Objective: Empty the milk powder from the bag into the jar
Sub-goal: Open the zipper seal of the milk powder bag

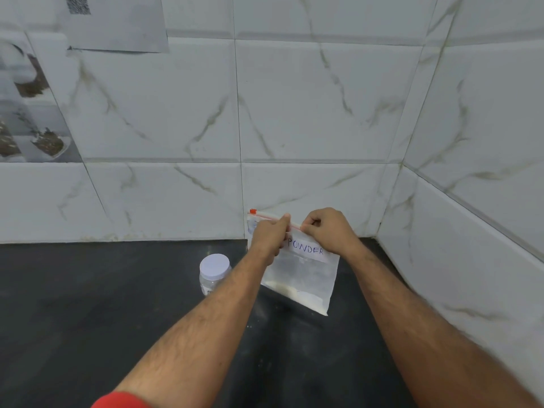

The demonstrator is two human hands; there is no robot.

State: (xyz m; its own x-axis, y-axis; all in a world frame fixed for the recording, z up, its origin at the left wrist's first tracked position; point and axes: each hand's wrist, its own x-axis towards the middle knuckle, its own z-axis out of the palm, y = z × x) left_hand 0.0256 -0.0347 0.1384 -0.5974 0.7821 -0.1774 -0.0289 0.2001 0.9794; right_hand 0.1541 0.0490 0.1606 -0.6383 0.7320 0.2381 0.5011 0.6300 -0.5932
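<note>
Hands (269, 234) (326, 228) in pinch grip along bag (303, 275) top edge, beside jar (214, 272).

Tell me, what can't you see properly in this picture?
- Head view: the left hand covers the first word on the bag label.
- The left forearm hides part of the jar; its contents are unclear.
- Both hands hide whether the zip strip is open.
- Wall pictures at left are blurred.

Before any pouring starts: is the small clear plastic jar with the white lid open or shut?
Shut: the white lid sits on the small clear plastic jar, upright on the dark counter.
</note>
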